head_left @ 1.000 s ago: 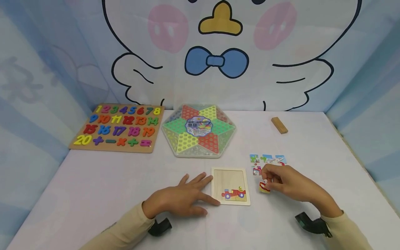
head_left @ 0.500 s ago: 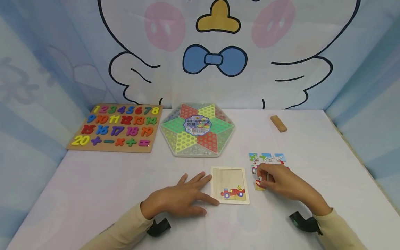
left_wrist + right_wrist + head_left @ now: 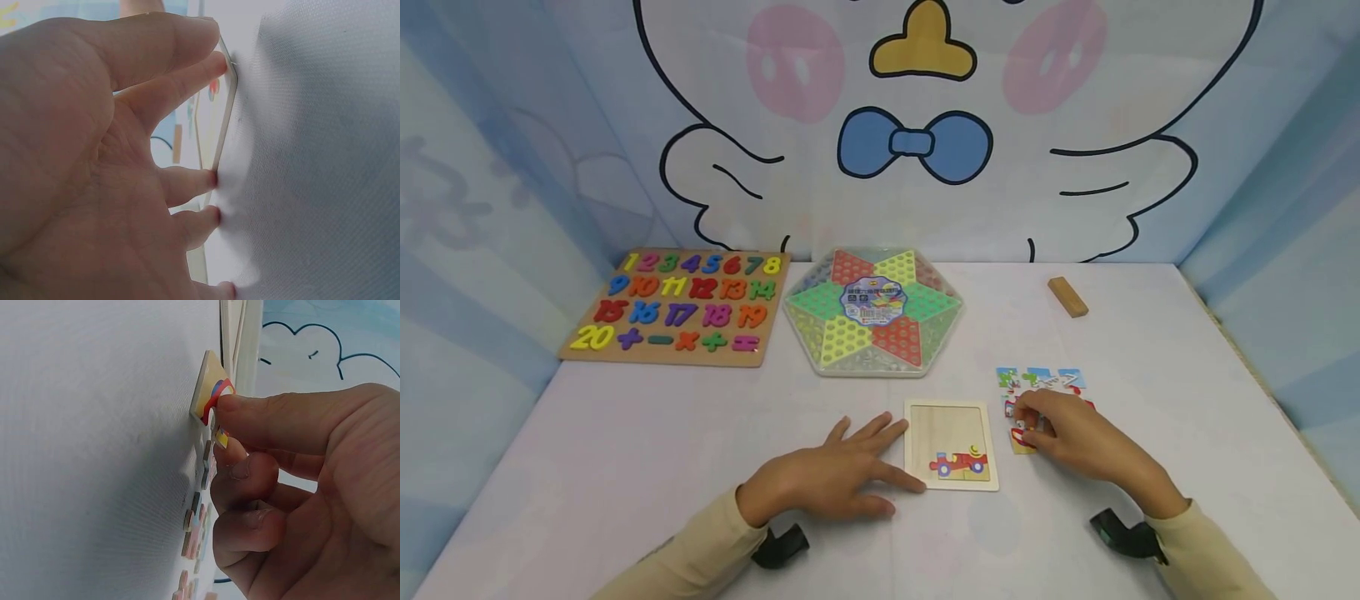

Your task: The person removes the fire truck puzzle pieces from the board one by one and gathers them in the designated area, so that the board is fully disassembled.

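Observation:
My left hand (image 3: 835, 475) lies with fingers spread at the left side of a small wooden puzzle tray (image 3: 942, 429). Its fingertips meet the tray's edge (image 3: 226, 119) in the left wrist view. Joined pieces showing a red vehicle (image 3: 958, 465) fill the tray's lower right. To the right of the tray, my right hand (image 3: 1090, 437) pinches a yellow and red puzzle piece (image 3: 212, 374) between thumb and curled fingers, close over the table. Loose puzzle pieces (image 3: 1039, 377) lie just beyond that hand, which hides part of them.
A wooden number board (image 3: 673, 325) stands at the back left. Beside it is a hexagonal Chinese checkers set (image 3: 874, 333) under a clear cover. A small wooden block (image 3: 1068, 297) lies at the back right. A cartoon-printed cloth (image 3: 917, 217) hangs behind the table.
My right hand has shifted slightly left with the puzzle piece, towards the tray. The left hand keeps its place against the tray. The head view has tilted a little.

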Tool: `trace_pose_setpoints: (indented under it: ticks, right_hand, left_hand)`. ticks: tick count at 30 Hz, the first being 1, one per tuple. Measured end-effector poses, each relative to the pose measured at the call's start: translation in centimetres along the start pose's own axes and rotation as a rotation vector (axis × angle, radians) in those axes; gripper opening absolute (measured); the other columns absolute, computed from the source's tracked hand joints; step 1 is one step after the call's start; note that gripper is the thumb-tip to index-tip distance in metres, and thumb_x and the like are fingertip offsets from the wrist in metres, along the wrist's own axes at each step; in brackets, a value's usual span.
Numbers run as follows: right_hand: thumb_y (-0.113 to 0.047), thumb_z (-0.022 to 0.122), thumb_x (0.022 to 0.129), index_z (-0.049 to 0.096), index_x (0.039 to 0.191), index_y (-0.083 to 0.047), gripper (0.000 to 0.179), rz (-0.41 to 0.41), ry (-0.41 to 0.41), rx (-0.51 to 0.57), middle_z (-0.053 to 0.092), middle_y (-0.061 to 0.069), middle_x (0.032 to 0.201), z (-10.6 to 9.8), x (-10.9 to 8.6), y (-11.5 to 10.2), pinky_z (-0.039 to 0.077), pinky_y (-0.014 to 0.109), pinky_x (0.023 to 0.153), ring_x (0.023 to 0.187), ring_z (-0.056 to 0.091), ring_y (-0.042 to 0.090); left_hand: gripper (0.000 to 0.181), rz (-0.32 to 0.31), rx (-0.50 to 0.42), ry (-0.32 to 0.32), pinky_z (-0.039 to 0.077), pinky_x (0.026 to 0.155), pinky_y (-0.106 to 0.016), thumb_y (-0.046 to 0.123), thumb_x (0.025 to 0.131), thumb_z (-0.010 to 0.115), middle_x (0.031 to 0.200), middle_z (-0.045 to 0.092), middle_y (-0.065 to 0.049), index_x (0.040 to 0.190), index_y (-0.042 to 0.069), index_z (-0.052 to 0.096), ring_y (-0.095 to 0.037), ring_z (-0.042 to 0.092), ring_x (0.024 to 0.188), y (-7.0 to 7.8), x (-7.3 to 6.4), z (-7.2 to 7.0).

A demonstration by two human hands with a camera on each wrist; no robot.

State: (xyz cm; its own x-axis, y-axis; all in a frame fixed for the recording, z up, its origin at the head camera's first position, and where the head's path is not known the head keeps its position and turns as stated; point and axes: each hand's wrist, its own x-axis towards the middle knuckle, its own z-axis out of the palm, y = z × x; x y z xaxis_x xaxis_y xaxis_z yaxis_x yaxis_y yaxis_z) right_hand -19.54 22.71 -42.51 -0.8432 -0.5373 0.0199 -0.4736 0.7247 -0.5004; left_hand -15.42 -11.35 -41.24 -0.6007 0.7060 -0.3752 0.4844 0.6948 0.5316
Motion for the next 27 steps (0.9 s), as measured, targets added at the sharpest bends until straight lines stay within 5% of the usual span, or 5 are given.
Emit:
trace_pose_setpoints:
  ticks: [13, 27]
  right_hand:
    - [-0.005, 0.079, 0.088, 0.066, 0.095, -0.012, 0.017, 0.026, -0.006, -0.026, 0.056, -0.009, 0.081, 0.0, 0.0, -0.4, 0.045, 0.026, 0.065, 0.075, 0.051, 0.007]
    - [-0.007, 0.079, 0.088, 0.071, 0.103, -0.009, 0.017, 0.079, -0.029, -0.175, 0.062, -0.006, 0.089, 0.3, 0.0, -1.3, 0.052, 0.033, 0.07, 0.079, 0.055, 0.01]
  left_hand:
    - [0.038, 0.01, -0.005, 0.003, 0.005, 0.118, -0.068, 0.034, 0.099, 0.067, 0.17, 0.018, -0.004, 0.136, 0.043, 0.066, -0.026, 0.001, 0.158, -0.1, 0.0, 0.1]
    - [0.038, 0.021, 0.01, 0.01, 0.006, 0.118, -0.068, 0.033, 0.1, 0.067, 0.17, 0.017, -0.005, 0.137, 0.043, 0.065, -0.026, 0.002, 0.158, -0.3, 0.1, 0.1]
